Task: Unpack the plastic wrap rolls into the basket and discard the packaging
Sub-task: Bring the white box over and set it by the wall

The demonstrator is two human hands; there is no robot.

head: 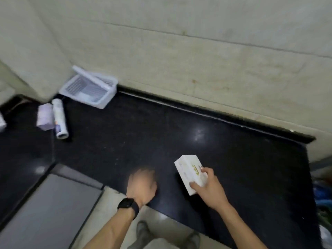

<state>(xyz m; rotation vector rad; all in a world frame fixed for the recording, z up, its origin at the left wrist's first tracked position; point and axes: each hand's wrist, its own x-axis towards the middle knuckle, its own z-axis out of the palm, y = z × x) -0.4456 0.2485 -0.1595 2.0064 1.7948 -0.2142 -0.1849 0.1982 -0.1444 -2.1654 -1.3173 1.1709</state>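
My right hand [208,186] grips a white box [188,169] of plastic wrap with green print, held just above the black counter [143,137] near its front edge. To its left, my left hand [142,186] is blurred by motion, fingers curled with nothing visible in them; a black watch sits on the wrist. A white slatted basket [107,97] stands in the far left corner against the wall, seemingly without rolls inside. In front of it lie a loose plastic wrap roll [60,117] and a pale purple box [45,116] side by side.
Tiled walls close off the back and left of the counter. A grey flat surface [50,207] sits lower at the front left. Blue and green bags [323,200] crowd the right edge. My shoes [142,230] show on the pale floor below.
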